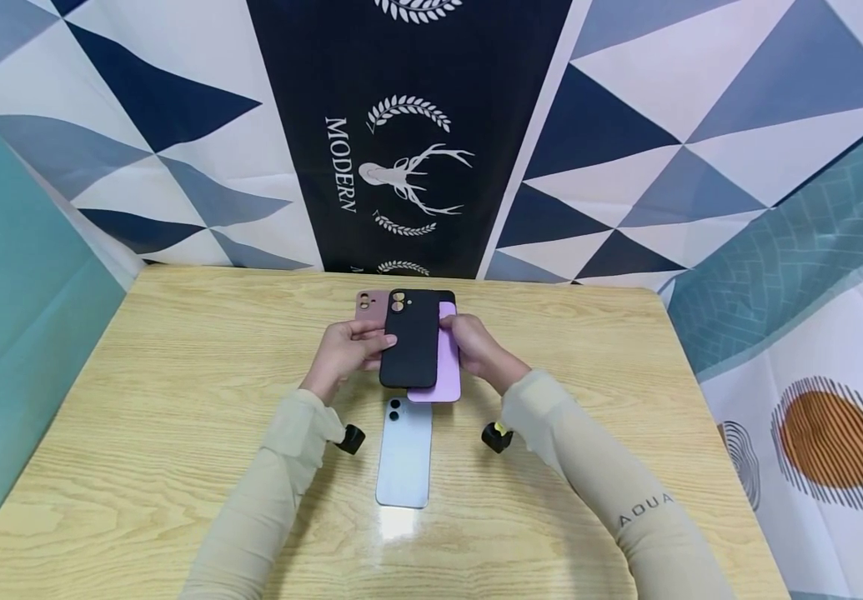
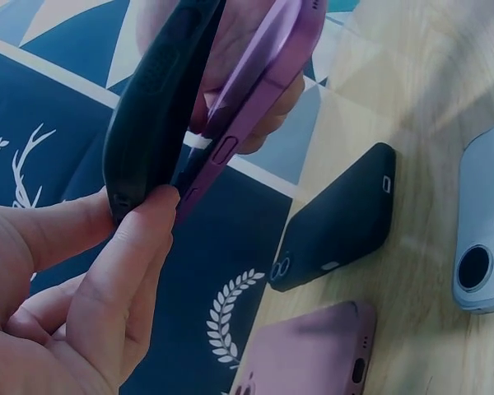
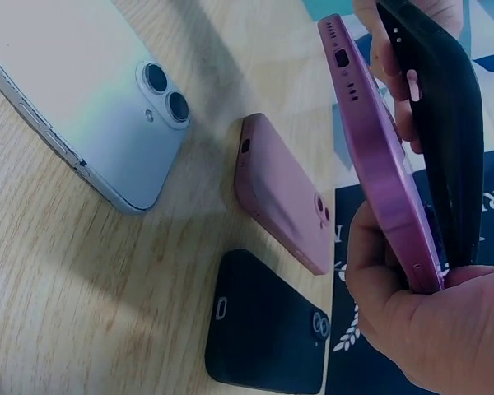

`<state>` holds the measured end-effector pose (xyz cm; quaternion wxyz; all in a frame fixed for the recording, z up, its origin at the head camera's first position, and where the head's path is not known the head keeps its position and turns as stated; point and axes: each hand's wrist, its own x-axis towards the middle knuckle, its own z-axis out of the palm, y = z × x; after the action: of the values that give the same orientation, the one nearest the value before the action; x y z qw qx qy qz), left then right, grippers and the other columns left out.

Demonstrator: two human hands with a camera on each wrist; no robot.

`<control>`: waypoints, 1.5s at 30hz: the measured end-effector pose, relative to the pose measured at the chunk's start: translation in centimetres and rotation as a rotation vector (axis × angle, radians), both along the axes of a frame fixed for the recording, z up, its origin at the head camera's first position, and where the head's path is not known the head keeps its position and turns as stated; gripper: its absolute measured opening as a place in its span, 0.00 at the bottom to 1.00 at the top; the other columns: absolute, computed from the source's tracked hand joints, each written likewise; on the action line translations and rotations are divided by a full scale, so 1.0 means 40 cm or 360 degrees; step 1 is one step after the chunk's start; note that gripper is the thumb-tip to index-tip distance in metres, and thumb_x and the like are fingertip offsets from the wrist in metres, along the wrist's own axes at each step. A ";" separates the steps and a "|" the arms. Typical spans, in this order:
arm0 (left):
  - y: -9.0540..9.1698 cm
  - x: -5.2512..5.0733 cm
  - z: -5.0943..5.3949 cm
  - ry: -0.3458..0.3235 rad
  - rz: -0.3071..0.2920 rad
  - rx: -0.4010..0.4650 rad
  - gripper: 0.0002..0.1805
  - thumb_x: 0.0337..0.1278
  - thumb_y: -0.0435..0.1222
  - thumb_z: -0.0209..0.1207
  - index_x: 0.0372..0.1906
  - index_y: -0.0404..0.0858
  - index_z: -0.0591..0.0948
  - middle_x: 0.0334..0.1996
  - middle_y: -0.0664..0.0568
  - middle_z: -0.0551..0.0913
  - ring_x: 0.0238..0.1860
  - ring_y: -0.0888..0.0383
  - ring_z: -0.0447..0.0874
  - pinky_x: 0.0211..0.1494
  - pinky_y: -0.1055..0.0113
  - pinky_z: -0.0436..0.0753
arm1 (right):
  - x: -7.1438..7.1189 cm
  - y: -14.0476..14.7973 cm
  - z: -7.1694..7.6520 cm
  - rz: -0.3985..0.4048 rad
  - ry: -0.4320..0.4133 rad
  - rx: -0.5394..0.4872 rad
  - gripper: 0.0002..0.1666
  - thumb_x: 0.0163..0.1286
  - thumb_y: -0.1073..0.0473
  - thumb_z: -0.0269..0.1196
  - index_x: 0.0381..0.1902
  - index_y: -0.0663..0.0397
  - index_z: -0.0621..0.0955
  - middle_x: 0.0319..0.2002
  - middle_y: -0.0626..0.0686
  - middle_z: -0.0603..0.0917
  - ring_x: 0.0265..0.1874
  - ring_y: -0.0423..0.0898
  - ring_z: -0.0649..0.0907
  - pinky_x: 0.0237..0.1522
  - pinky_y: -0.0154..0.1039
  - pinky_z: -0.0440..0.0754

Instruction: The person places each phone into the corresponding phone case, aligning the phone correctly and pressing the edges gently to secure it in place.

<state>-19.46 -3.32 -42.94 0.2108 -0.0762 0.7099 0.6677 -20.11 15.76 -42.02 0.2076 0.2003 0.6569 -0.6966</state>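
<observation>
A black phone case (image 1: pixel 410 342) is gripped along its left edge by my left hand (image 1: pixel 344 354), fingers and thumb pinching it. My right hand (image 1: pixel 479 346) holds a purple phone case (image 1: pixel 449 367) by its right side, overlapping behind the black one. In the right wrist view the held black case (image 3: pixel 449 123) and purple case (image 3: pixel 387 164) stand on edge, close side by side, with a narrow gap at one end. A pale blue-white phone (image 1: pixel 404 454), cameras up, lies on the table below them.
On the wooden table (image 1: pixel 198 400), a pink phone case (image 3: pixel 280 193) and a second black phone case (image 3: pixel 263 321) lie side by side beyond the pale phone, partly covered in the head view. A patterned cloth (image 1: pixel 408 183) hangs along the table's far edge.
</observation>
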 end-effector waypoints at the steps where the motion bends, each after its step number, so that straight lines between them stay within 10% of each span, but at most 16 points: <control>1: 0.001 0.000 -0.001 -0.0003 0.0001 0.0002 0.24 0.53 0.32 0.64 0.57 0.34 0.76 0.52 0.41 0.80 0.30 0.66 0.84 0.36 0.70 0.85 | 0.000 -0.001 0.001 -0.0007 0.0007 -0.0002 0.24 0.70 0.65 0.40 0.61 0.72 0.62 0.41 0.52 0.74 0.29 0.36 0.77 0.34 0.26 0.76; 15: 0.014 0.004 -0.005 -0.0003 -0.0012 0.0007 0.23 0.53 0.31 0.64 0.57 0.33 0.76 0.51 0.39 0.81 0.30 0.64 0.84 0.36 0.69 0.86 | -0.006 -0.004 0.000 -0.0137 0.0020 -0.0212 0.12 0.69 0.60 0.36 0.39 0.55 0.68 0.26 0.45 0.77 0.24 0.37 0.78 0.30 0.29 0.76; 29: 0.037 0.014 -0.011 0.0015 -0.0028 -0.0018 0.23 0.52 0.32 0.64 0.55 0.32 0.77 0.49 0.38 0.82 0.30 0.64 0.84 0.40 0.62 0.86 | -0.002 -0.005 0.006 -0.0067 0.0063 -0.0283 0.29 0.76 0.52 0.30 0.67 0.61 0.59 0.42 0.49 0.75 0.34 0.37 0.77 0.44 0.30 0.74; 37: 0.048 0.017 -0.014 0.0031 -0.0035 -0.0107 0.22 0.51 0.34 0.66 0.54 0.35 0.78 0.47 0.41 0.84 0.31 0.62 0.85 0.37 0.66 0.86 | -0.001 -0.006 0.006 -0.0060 0.0034 -0.0287 0.31 0.77 0.48 0.30 0.70 0.58 0.57 0.67 0.60 0.65 0.59 0.48 0.71 0.63 0.38 0.69; 45: 0.057 0.025 -0.022 0.0088 -0.0089 -0.0175 0.24 0.51 0.36 0.66 0.56 0.36 0.77 0.45 0.41 0.84 0.27 0.62 0.84 0.37 0.65 0.86 | 0.003 -0.003 0.001 -0.0049 0.0049 -0.0187 0.35 0.76 0.40 0.29 0.65 0.56 0.65 0.52 0.54 0.75 0.38 0.38 0.78 0.43 0.31 0.77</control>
<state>-18.47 -1.05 -43.82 0.2052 -0.0492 0.7529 0.6233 -19.99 15.63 -41.96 0.1981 0.1870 0.6148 -0.7401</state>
